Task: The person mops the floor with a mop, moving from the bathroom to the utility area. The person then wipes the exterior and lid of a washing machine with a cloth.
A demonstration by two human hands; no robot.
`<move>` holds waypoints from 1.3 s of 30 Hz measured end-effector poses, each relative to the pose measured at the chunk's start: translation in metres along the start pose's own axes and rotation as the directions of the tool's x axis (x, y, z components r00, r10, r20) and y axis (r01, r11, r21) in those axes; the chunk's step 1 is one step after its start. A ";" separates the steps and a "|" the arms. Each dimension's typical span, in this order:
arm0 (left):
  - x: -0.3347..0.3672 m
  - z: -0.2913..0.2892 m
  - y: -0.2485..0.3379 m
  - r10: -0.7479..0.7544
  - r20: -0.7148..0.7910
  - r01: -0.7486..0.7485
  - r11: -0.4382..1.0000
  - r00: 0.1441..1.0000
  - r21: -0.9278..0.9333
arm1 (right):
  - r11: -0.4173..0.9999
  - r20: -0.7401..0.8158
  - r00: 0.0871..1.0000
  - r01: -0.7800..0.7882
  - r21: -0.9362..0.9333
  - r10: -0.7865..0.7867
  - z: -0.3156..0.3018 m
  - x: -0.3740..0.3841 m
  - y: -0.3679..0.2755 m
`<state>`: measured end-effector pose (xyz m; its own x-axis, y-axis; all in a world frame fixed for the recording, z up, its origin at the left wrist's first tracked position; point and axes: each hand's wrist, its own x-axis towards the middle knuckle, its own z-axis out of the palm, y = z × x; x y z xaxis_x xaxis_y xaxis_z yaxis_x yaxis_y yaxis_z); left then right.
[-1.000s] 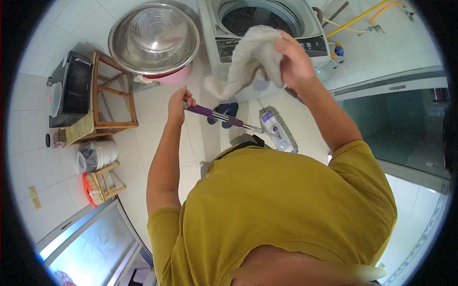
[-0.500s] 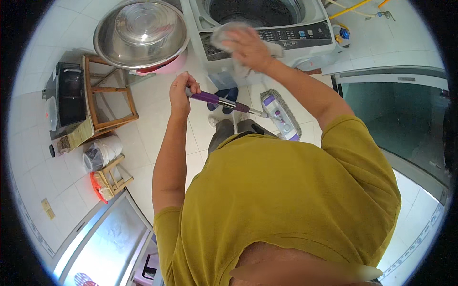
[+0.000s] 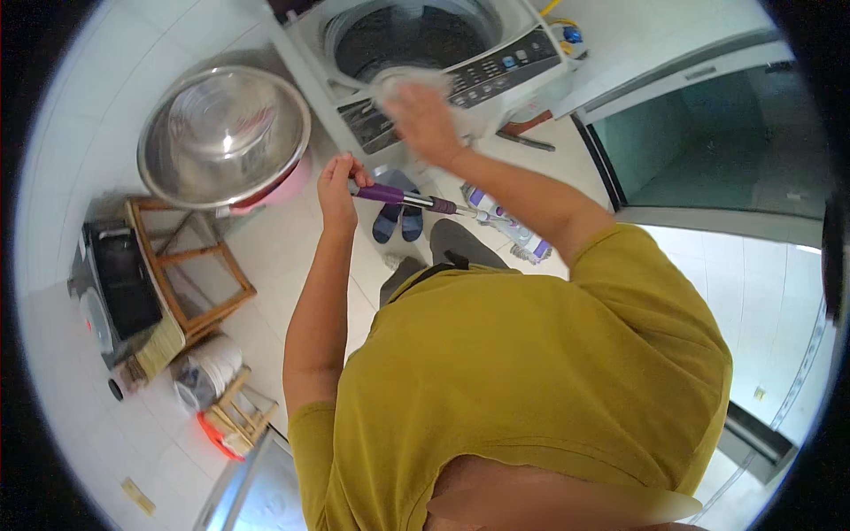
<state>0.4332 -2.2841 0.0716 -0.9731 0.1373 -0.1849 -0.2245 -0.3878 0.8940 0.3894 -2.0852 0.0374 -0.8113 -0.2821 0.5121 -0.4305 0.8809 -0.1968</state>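
My left hand (image 3: 341,188) is closed around the top of a mop handle (image 3: 385,194), purple with a silver shaft. The handle slants right and down to a flat mop head (image 3: 524,239) with grey fringe, partly hidden by my right arm. Ahead stands a top-loading washing machine (image 3: 305,40), its drum uncovered. My right hand (image 3: 421,124), smeared by motion, presses a pale cloth (image 3: 413,80) onto the front rim beside the dark control panel (image 3: 500,73). Part of the cloth hangs below the fingers.
A large steel basin (image 3: 159,164) rests over a pink tub (image 3: 288,184) on the left. Further left are a wooden stool frame (image 3: 221,310), a black appliance (image 3: 128,270) and a white bucket (image 3: 212,365). Dark slippers (image 3: 412,223) lie near my feet. A glass door (image 3: 708,146) stands right.
My right hand and the cloth have shifted left along the washing machine's front. The whole view has turned, so the machine and basin sit further left. My left hand keeps hold of the mop.
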 end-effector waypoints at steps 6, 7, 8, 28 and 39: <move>0.007 0.029 -0.002 0.088 0.108 -0.074 0.989 0.990 -0.132 | 0.994 0.101 0.989 0.110 -0.016 -0.108 -0.032 0.004 0.049; 0.004 0.035 -0.002 0.088 0.115 -0.073 0.989 0.989 -0.130 | 0.993 0.158 0.986 0.059 -0.099 -0.043 -0.039 0.001 0.075; 0.001 0.045 0.002 0.090 0.087 -0.078 0.988 0.992 -0.130 | 0.982 0.097 0.994 -0.041 -0.184 0.060 -0.038 -0.006 0.110; 0.109 0.137 -0.018 0.278 0.429 -0.511 0.476 0.859 0.716 | 0.868 0.056 0.904 -0.423 0.259 0.424 -0.068 0.044 0.359; 0.127 0.171 -0.035 0.122 0.486 -0.498 0.323 0.865 0.805 | 0.926 0.157 0.943 -0.320 0.200 0.292 0.033 0.230 0.444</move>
<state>0.3263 -2.0970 0.0871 -0.8446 0.5146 0.1479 0.4533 0.5402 0.7090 -0.0011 -1.7719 0.0398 -0.9534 -0.0682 0.2940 -0.2178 0.8300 -0.5135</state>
